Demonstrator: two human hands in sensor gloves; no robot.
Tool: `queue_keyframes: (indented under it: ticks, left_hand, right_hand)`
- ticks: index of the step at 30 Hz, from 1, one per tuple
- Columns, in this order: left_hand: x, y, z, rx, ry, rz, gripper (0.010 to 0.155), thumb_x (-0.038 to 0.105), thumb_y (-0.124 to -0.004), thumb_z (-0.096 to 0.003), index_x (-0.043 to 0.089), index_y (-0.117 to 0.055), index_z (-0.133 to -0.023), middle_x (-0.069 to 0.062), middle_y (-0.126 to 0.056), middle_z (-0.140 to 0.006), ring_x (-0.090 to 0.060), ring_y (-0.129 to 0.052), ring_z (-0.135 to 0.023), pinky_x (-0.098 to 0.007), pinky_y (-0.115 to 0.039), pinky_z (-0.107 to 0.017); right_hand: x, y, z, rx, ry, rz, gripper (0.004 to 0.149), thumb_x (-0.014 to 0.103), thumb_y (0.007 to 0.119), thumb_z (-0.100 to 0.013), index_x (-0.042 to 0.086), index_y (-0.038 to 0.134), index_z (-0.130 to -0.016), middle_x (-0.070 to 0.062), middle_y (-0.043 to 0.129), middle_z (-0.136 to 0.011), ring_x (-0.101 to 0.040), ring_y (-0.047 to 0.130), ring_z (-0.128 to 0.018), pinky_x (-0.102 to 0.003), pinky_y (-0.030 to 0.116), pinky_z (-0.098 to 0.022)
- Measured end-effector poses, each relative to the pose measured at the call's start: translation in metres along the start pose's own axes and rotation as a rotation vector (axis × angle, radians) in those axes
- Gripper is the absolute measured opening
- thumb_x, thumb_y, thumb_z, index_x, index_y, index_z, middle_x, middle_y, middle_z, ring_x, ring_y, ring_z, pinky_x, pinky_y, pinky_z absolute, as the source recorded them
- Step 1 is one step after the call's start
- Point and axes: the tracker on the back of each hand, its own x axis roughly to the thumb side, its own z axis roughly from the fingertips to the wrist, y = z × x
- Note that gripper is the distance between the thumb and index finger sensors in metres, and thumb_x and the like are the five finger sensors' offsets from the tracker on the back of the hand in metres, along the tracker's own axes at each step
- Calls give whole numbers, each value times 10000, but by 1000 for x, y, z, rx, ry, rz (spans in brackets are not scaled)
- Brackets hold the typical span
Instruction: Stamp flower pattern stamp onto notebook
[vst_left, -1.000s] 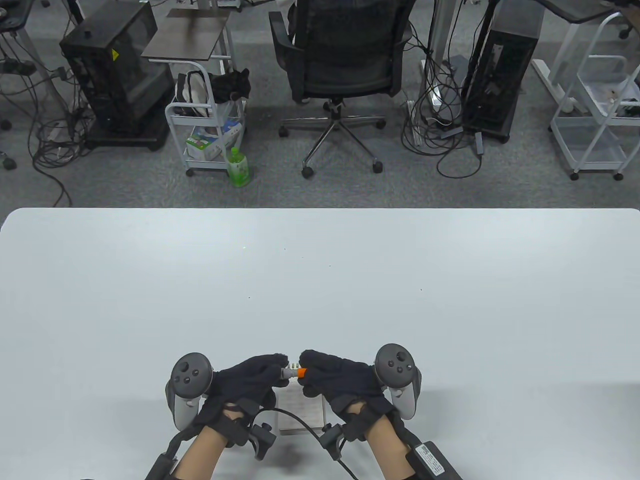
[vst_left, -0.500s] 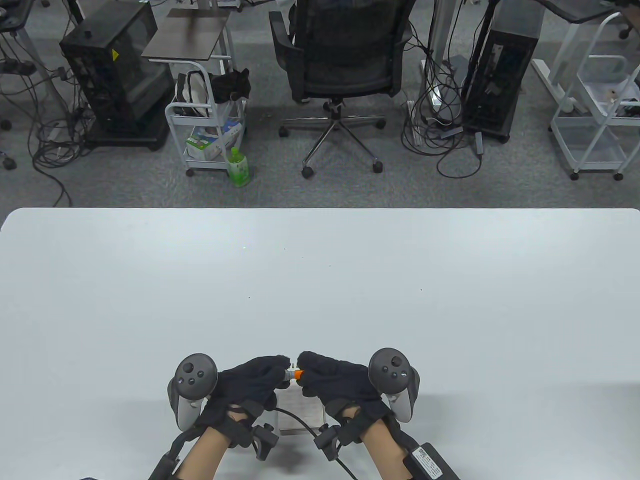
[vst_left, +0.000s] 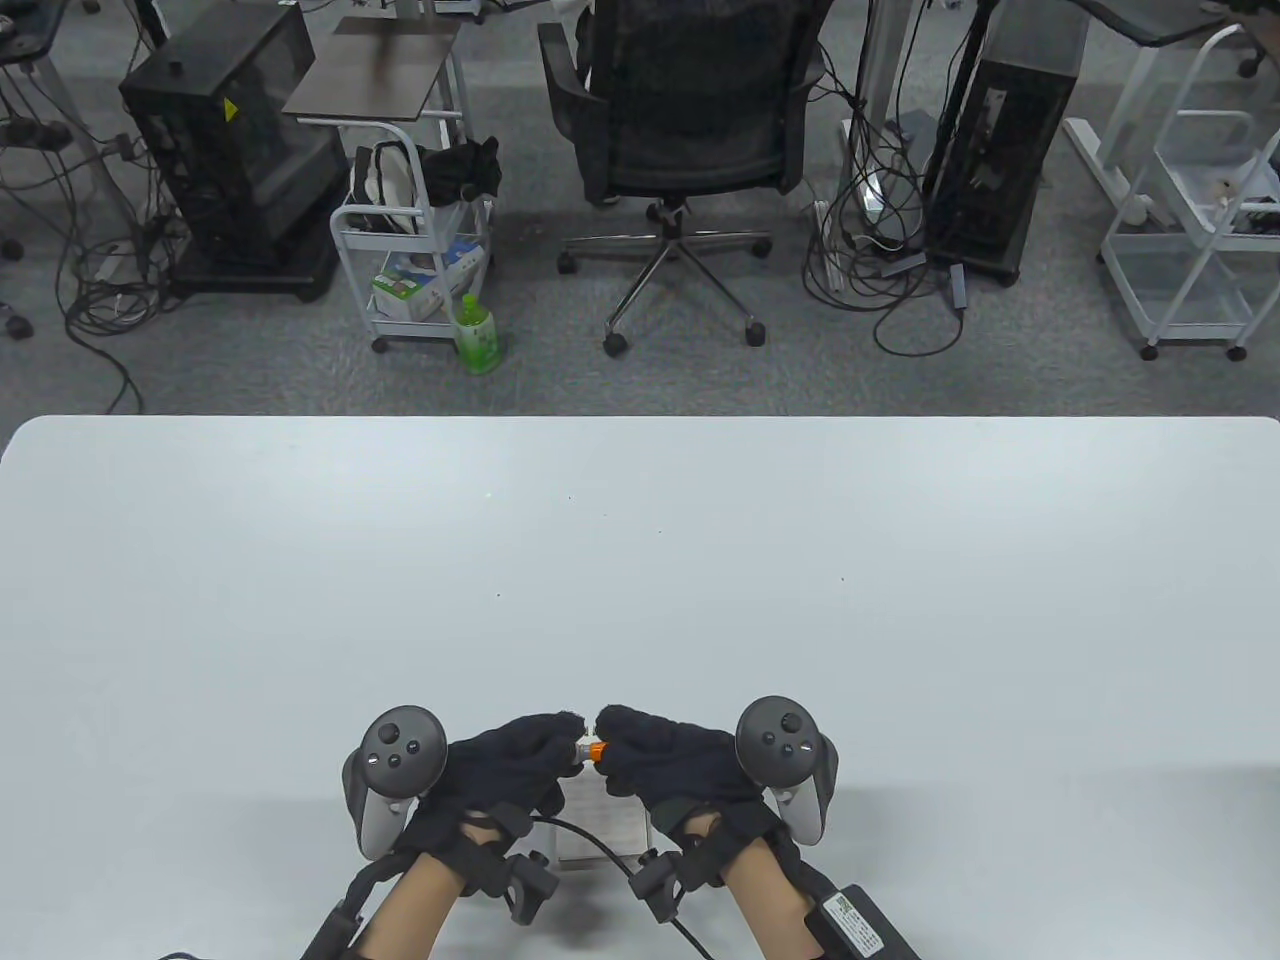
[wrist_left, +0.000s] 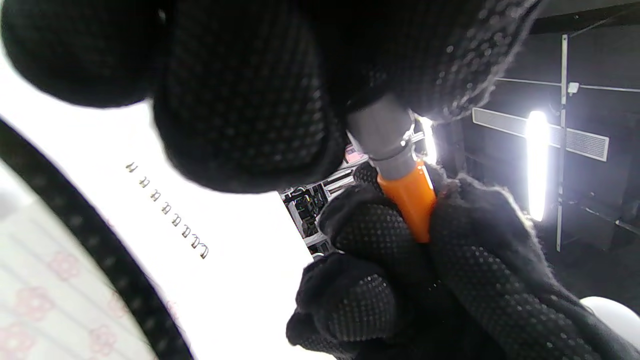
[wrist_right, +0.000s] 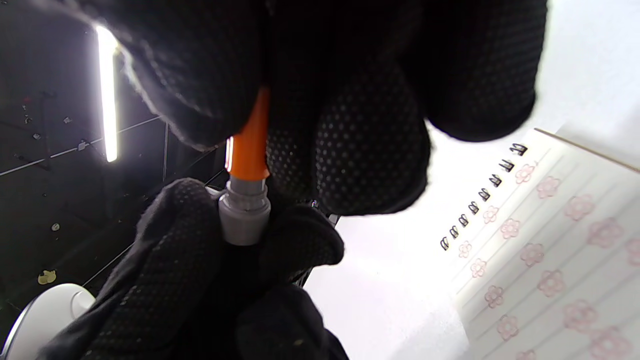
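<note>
Left hand (vst_left: 505, 765) at 6 o'clock on the counter (vst_left: 640, 560), fingers closed on the grey end of the flower stamp (vst_left: 588, 748); in the left wrist view that grey section (wrist_left: 382, 137) emerges from under the fingertips. Stamp is held level in the air between both hands, above the far edge of the notebook (vst_left: 600, 825), which lies just below and between the wrists. Right hand (vst_left: 670, 760), at roughly 5 o'clock to the stamp, fingers closed on the orange end (wrist_right: 248, 140). Judgement: the two parts are being pulled apart or pushed together; cannot tell which. Page in the right wrist view is ruled, spiral-bound (wrist_right: 480, 197), carrying rows of pale pink flower prints (wrist_right: 550, 187). Risks: a sudden release could jerk the inked face onto a glove or the page; a tilted press would give a partial flower; landing on an existing print would blur both. No legible brand or writing on stamp or notebook; a white label near the right wrist (vst_left: 862, 920) is too small to read.
</note>
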Motion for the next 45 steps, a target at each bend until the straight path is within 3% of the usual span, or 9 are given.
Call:
queue_keyframes:
  ticks: [2,9,16,23,27,32,37,45]
  left_hand:
    - [1,3,2,15,-12,-35,557,418,-790,-410,58,-860,-829,-188,-972,-694,-292,-1038,-377,-560,-788,-353]
    - [0,21,12,22,-33,-590,599,446,-760,-422,65,-821,-879,-210,-913,-792,-392,-992,-548,-625,-723,-442]
    - [-10,42,16,4,6,-918,624,463,-753,-419,99,-779,-924,-205,-854,-875,-447,-909,-693,-665,-647,-521]
    - [-23,50,15,-19,65,-884,628,465,-752,-419,104,-774,-932,-208,-839,-892,-462,-887,-725,-681,-623,-539]
    - [-23,47,14,-32,70,-880,627,471,-747,-419,112,-774,-931,-201,-843,-891,-454,-894,-723,-679,-626,-542]
    - [-24,44,13,-37,75,-871,626,477,-744,-418,118,-777,-929,-193,-849,-888,-446,-902,-719,-687,-612,-554]
    - [-24,45,13,-50,75,-876,629,480,-743,-417,120,-774,-931,-193,-846,-892,-445,-901,-723,-690,-607,-557]
    - [-20,46,15,-71,78,-857,632,488,-736,-419,121,-774,-933,-192,-845,-896,-444,-902,-725,-693,-605,-562]
  right_hand:
    - [0,-1,0,-5,4,-6,470,293,905,-382,131,868,-821,-156,984,-654,-300,1075,-449,-513,836,-432]
    - [-4,-10,1,-13,16,0,472,299,902,-383,130,864,-822,-158,978,-650,-301,1068,-445,-513,831,-430]
    - [-7,-23,4,-21,27,1,472,302,900,-385,130,864,-822,-157,976,-648,-302,1063,-444,-515,827,-431]
    - [-10,-37,4,-19,33,85,471,301,903,-384,125,870,-819,-162,976,-642,-311,1059,-438,-519,824,-423]
    - [-5,-54,-2,-74,43,295,471,309,902,-383,131,872,-817,-155,978,-634,-304,1057,-431,-516,824,-422]
    - [6,-76,-10,-156,89,429,469,307,906,-382,130,875,-815,-156,976,-628,-309,1050,-423,-521,818,-419]
    - [16,-100,-29,-160,181,707,467,313,904,-385,135,876,-816,-153,974,-628,-310,1043,-425,-525,810,-426]
    - [-1,-121,-53,-144,323,1045,465,323,899,-388,148,878,-818,-147,971,-631,-314,1033,-431,-532,798,-440]
